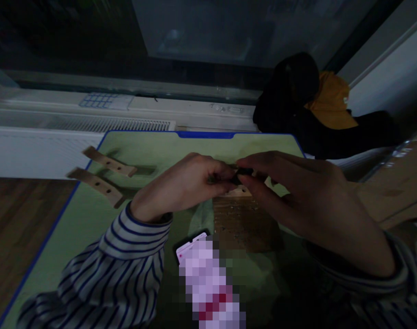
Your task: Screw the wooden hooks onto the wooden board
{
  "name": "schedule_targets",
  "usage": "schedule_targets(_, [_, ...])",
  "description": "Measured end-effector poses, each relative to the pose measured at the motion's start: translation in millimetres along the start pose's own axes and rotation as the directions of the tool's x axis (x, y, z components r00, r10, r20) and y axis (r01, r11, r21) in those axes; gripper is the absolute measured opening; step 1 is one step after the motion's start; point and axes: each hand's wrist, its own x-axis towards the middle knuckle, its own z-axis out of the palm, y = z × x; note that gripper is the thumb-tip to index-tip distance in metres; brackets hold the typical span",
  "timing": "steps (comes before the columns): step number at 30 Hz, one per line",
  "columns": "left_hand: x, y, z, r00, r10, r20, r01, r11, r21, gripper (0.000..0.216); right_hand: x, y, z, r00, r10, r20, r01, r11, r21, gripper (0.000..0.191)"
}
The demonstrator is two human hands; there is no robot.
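Note:
My left hand (195,180) and my right hand (284,183) meet over the middle of the green table. Between their fingertips is a small dark piece (242,173), pinched from both sides; its kind is too dim to make out. Just beneath the fingers lies a pale wooden piece with holes (234,191), partly covered by my hands. It rests at the top of a brown wooden board (246,224) dotted with small specks. Off to the left, two curved wooden pieces with holes (109,161) lie side by side near the table's edge.
A lit phone (195,246), partly pixelated, lies on the green table (153,146) in front of the board. Behind stand a white radiator (50,146) and a windowsill. Dark clothing (297,105) and a mustard cap (334,100) are piled at the back right, above a cardboard box (393,183).

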Motion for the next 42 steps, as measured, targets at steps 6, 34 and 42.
schedule_targets(6, [-0.2, -1.4, 1.9, 0.999, -0.007, -0.032, 0.007, 1.0, 0.001, 0.011, -0.6, -0.9, -0.3, 1.0, 0.006, 0.016, -0.007, 0.999, 0.038, 0.025])
schedule_targets(34, [0.9, 1.3, 0.4, 1.0, -0.009, -0.029, 0.011, 0.998, 0.064, 0.015, -0.3, 0.7, 2.0, 1.0, 0.018, 0.008, -0.018, 1.0, 0.009, 0.024])
schedule_targets(42, [1.4, -1.4, 1.8, 0.999, -0.021, -0.026, 0.023, 0.997, 0.072, 0.017, -1.6, -1.6, -0.6, 1.0, 0.018, 0.024, -0.019, 0.998, 0.061, 0.03])
